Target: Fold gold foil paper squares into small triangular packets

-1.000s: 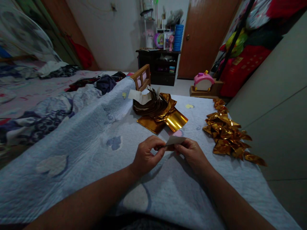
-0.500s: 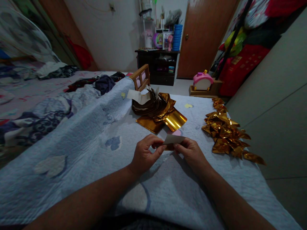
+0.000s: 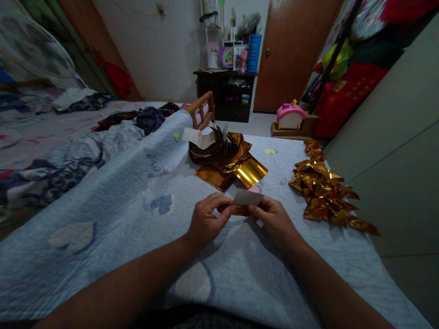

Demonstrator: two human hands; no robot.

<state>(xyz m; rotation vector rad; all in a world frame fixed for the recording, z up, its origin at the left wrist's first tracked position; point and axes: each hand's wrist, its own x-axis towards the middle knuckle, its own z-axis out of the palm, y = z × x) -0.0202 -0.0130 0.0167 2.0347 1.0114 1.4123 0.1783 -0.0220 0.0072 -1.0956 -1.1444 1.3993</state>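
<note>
My left hand (image 3: 211, 218) and my right hand (image 3: 272, 217) pinch opposite ends of a sheet of gold foil paper (image 3: 246, 197). Its pale backing faces me, and a gold strip shows along the lower edge between my thumbs, where the sheet is folded over. Both hands are closed, held low over the quilt; the fingers behind the sheet are hidden. Just beyond them lies a fanned stack of gold foil paper (image 3: 252, 170), some sheets pale side up. To the right sits a pile of folded gold foil pieces (image 3: 320, 189).
A pale blue quilt (image 3: 137, 269) covers the bed under my hands. At its far end stands a wooden bed rail (image 3: 205, 109). Behind are a dark cabinet (image 3: 222, 107) and a pink toy case (image 3: 291, 116) on a box. Rumpled bedding (image 3: 82, 155) lies at left.
Between my fingers the foil paper has tilted slightly, so more of its pale side and the gold strip show. My hands have barely moved.
</note>
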